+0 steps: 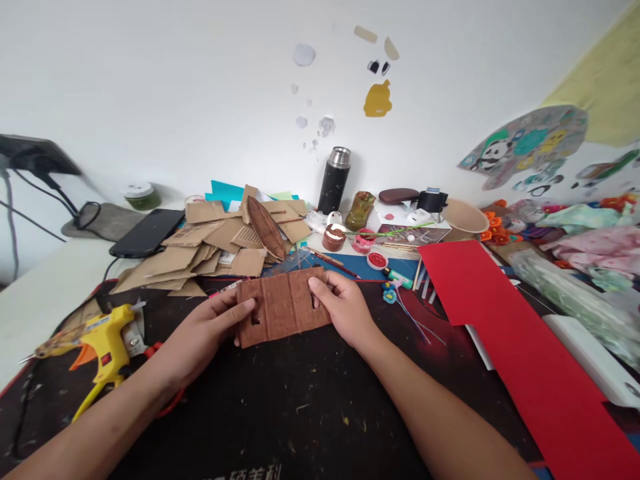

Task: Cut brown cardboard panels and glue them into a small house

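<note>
Between my two hands a brown-painted cardboard piece [284, 308] is held up above the black mat [280, 420]. Two upright creases run across it, and a small hole shows near each end. My left hand [210, 327] pinches its left end, thumb on the face and fingers behind. At the right end, my right hand [345, 303] grips with the thumb on the front by the other hole. A yellow glue gun [107, 347] lies left of my left forearm. Red handles [173, 403], partly hidden, show under that forearm.
A heap of cut cardboard [200, 250] lies behind my hands, with a brown boat-shaped piece [266, 228] on top. Further back stand a black flask [334, 183] and small paint pots [334, 238]. A long red sheet [525, 353] covers the right side. A black phone [147, 233] sits left.
</note>
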Tool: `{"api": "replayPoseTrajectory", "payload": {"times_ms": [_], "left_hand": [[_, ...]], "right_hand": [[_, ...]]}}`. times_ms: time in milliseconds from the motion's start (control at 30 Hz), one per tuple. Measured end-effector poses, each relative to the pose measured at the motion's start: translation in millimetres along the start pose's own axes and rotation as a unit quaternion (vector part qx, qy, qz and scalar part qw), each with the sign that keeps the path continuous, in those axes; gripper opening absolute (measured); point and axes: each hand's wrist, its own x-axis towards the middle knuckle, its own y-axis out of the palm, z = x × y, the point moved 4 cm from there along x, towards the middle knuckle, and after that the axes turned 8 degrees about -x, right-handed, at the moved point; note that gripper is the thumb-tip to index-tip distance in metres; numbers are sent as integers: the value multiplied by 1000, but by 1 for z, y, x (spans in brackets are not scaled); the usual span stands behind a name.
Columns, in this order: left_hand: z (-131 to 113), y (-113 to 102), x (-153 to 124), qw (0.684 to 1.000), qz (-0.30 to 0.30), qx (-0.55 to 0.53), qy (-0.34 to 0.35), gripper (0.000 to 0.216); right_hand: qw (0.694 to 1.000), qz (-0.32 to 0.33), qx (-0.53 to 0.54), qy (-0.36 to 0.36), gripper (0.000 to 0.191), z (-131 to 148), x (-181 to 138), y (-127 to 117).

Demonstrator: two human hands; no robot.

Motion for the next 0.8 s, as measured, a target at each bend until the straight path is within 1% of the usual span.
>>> {"api": "replayPoseTrajectory", "payload": {"times_ms": [133,300,400,500,567,667,733,800], "left_hand": [[-4,2,-2,998,-21,-52,-16,49],[-4,4,-3,998,-26,-48,-26,51],[-6,4,-1,998,-29,-48,-6,51],[-8,3,0,998,-34,-52,19,50],[-8,3,0,998,-37,-51,26,50],[-6,5,-2,1000,-16,-19,18,52],[-3,8,-3,1000,14,27,7,46],[0,9,-3,998,28,61,0,44]], "right_hand": [[1000,12,-3,-5,49,-1,0,2],[1000,19,7,4,51,-4,1,3],[999,15,29,24,53,-6,0,5],[996,33,72,48,51,-6,0,7],[994,38,88,47,49,-6,0,8],[996,18,83,40,49,-5,1,6],[996,6,77,36,49,-4,1,4],[997,0,70,28,48,-3,0,4]]}}
